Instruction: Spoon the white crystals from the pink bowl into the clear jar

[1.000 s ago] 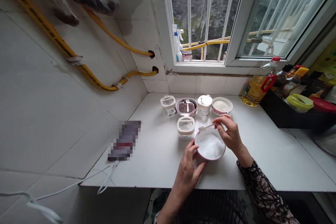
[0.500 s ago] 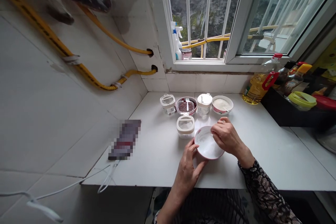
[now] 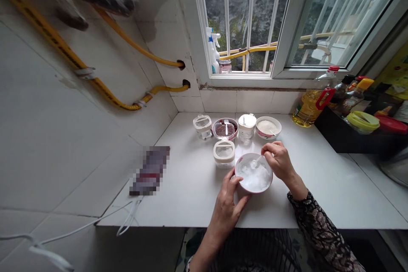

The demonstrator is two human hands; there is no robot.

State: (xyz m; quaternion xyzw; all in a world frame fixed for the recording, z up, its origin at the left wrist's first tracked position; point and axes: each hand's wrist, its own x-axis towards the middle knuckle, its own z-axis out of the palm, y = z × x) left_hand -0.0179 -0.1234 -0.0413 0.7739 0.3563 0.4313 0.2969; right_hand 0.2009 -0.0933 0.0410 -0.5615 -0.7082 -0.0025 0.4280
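Observation:
My left hand (image 3: 230, 197) grips the near left rim of a bowl (image 3: 272, 179) that holds a white powdery or grainy substance (image 3: 256, 179). Between the fingers of my right hand (image 3: 278, 159) is a small white spoon (image 3: 254, 164), its scoop end inside the bowl at the white contents. Just left of the bowl stands a clear container with a cream lid (image 3: 224, 146). Farther back are a second lidded container (image 3: 202, 124), a bowl of dark red contents (image 3: 235, 122) with a clear lidded box over it, a third container (image 3: 246, 120) and a bowl of pale grains (image 3: 268, 127).
On the left of the white counter (image 3: 188, 187) lies a blurred-out dark object (image 3: 150, 171) with a white cable (image 3: 129, 221). At the right back stand an oil bottle (image 3: 307, 106) and a black rack (image 3: 334, 134) with several bottles. A barred window (image 3: 239, 21) is behind.
My right hand has lifted and shifted slightly right, so the spoon now shows. The white contents look more broken up. My left hand keeps its hold on the bowl.

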